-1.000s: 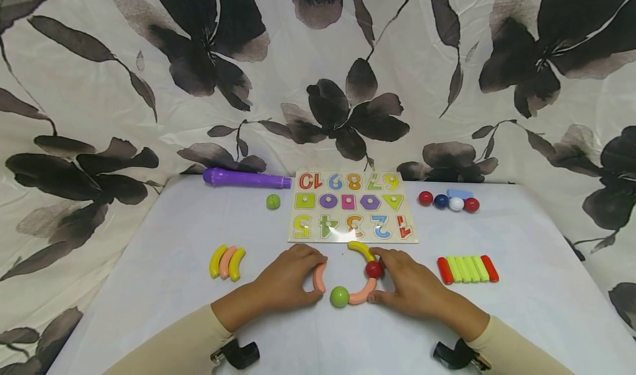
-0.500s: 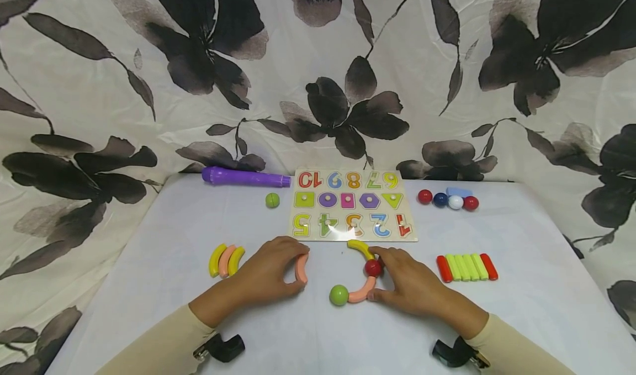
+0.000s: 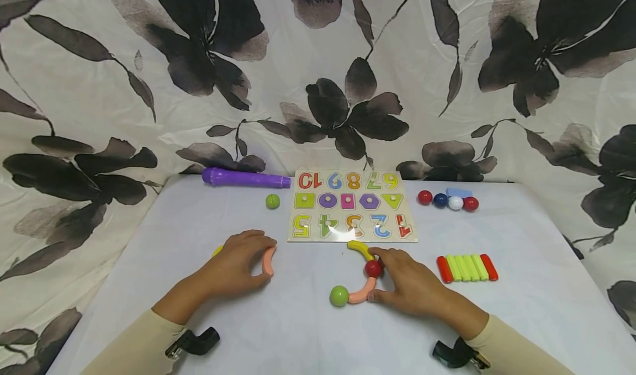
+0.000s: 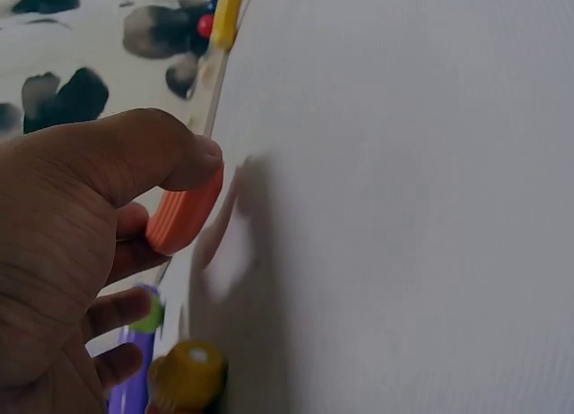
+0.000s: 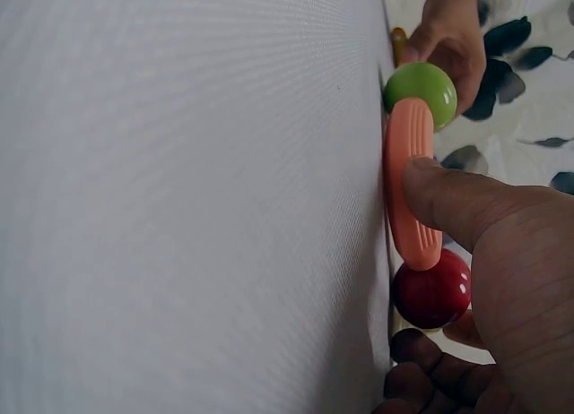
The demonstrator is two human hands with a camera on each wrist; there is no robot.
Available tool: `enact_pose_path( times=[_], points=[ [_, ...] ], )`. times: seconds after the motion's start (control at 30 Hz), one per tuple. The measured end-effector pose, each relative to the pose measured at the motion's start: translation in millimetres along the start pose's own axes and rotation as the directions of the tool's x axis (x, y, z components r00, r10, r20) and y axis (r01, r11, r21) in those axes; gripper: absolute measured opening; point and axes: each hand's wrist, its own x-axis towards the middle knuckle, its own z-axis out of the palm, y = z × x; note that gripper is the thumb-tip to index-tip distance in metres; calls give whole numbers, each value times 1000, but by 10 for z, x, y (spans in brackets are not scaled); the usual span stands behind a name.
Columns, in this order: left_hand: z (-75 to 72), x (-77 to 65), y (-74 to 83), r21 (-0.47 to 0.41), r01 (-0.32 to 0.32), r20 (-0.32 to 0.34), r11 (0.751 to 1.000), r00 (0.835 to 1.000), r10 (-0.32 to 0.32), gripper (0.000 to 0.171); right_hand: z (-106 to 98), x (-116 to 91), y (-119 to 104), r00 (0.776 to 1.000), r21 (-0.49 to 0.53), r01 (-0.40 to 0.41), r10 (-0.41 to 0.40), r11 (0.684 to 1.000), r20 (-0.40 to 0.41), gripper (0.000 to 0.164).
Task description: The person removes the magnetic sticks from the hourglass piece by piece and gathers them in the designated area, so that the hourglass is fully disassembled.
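My left hand [image 3: 237,263] pinches a peach curved toy stick [image 3: 268,261] between thumb and fingers, at the left of the table. In the left wrist view the ribbed stick [image 4: 186,208] shows under the thumb. A curved chain lies mid-table: a yellow curved stick [image 3: 360,248], a red ball [image 3: 373,268], another peach curved stick [image 3: 362,291] and a green ball [image 3: 339,296]. My right hand [image 3: 414,284] holds this chain, its thumb on the peach stick and its fingers by the yellow stick and red ball. Behind my left hand a yellow stick [image 3: 217,250] is mostly hidden.
A number puzzle board [image 3: 353,206] lies behind the chain, with a purple microphone-shaped toy [image 3: 245,178] and small green ball [image 3: 272,201] to its left. Several balls [image 3: 440,200] and a blue block [image 3: 459,193] lie back right. Red and lime sticks [image 3: 467,268] line up at right.
My left hand has moved left, away from the chain, carrying the peach stick, and now covers most of the curved sticks at left. My right hand and the chain stay put.
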Motion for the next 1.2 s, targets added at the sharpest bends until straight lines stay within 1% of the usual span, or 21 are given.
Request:
enact_pose_path(
  times=[0.23, 0.37, 0.5, 0.7, 0.97, 1.1, 1.2],
  points=[
    [-82, -107, -164, -24, 63, 29, 998, 998, -62, 65, 0, -8, 0, 1000, 0, -1, 1, 1000, -6, 92],
    [-120, -164, -222, -33, 78, 41, 996, 996, -77, 65, 0, -8, 1, 1000, -1, 3, -3, 1000, -5, 92],
    [-150, -212, -250, -45, 80, 40, 996, 996, -78, 64, 2, -7, 4, 1000, -5, 3, -3, 1000, -7, 93],
    [-174, -255, -262, -47, 78, 41, 996, 996, -76, 64, 3, -4, 5, 1000, -6, -2, 2, 1000, -9, 92],
    [-183, -274, -279, -36, 80, 52, 996, 996, -78, 65, 4, -7, 3, 1000, -3, -8, 8, 1000, -5, 93],
    [-191, -260, -264, -27, 86, 71, 996, 994, -84, 72, -4, -14, 3, 1000, 3, -4, 4, 1000, -3, 93],
    [-196, -238, -210, -23, 80, 76, 997, 994, -78, 77, -13, -23, 9, 1000, -1, 13, -13, 1000, -3, 92]
  ],
)
